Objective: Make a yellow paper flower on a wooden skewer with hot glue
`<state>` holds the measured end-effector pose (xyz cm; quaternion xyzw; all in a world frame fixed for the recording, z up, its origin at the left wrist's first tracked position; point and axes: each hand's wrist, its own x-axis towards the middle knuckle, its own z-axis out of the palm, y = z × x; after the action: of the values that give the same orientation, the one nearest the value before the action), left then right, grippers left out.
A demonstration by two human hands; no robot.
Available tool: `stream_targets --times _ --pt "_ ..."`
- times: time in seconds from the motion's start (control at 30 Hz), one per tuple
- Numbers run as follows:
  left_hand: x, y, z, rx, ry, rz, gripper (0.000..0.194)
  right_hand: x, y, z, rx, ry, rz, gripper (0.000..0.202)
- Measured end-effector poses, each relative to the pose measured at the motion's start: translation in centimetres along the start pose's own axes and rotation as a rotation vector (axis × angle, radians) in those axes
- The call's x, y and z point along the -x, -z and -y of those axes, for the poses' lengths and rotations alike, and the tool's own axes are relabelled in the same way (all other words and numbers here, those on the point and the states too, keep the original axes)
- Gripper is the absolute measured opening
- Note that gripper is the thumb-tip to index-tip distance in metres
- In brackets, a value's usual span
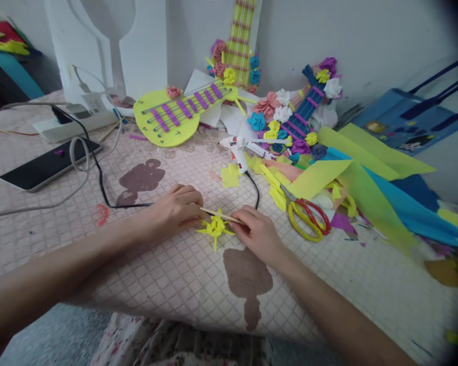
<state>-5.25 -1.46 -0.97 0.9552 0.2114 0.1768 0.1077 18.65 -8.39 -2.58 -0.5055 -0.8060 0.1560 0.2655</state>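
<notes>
A thin wooden stick (pixel 222 215) spans the gap between my two hands, just over a yellow paper flower (pixel 216 226) with pointed tips. My left hand (pixel 181 207) has its fingers closed on the stick's left end, beside the flower. The stick's right end is pinched by my right hand (pixel 255 230). The flower lies on the quilted tablecloth (pixel 168 284); whether the stick touches it I cannot tell.
A white glue gun (pixel 237 152) stands behind my hands. Red and yellow scissors (pixel 309 218) and yellow paper sheets (pixel 320 178) lie right. Paper guitars (pixel 168 119), a phone-like black device (pixel 49 165), a power strip (pixel 72 122) and cables are farther back.
</notes>
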Motion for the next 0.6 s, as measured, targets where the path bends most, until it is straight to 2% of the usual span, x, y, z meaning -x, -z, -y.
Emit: stream_targets --times 0.2,0.27,0.43,0.5,0.6 --pt "-0.3 0.3 -0.4 0.015 0.001 0.033 0.013 0.3 0.8 0.3 -0.067 -0.005 -0.027 0.012" --pt "-0.3 0.4 -0.4 0.041 0.011 0.024 0.018 0.3 1.4 0.2 -0.096 -0.027 -0.094 0.012" --pt "0.1 0.1 -0.2 0.048 0.096 0.008 0.025 -0.3 2.6 -1.1 -0.069 -0.185 -0.367 0.011" --pt "0.2 -0.1 -0.1 0.039 0.118 0.04 0.024 -0.5 2.6 -1.7 -0.066 -0.218 -0.404 0.012" --pt "0.2 0.0 0.0 0.078 0.105 0.074 0.025 -0.8 2.3 -2.0 -0.07 -0.224 -0.381 0.013"
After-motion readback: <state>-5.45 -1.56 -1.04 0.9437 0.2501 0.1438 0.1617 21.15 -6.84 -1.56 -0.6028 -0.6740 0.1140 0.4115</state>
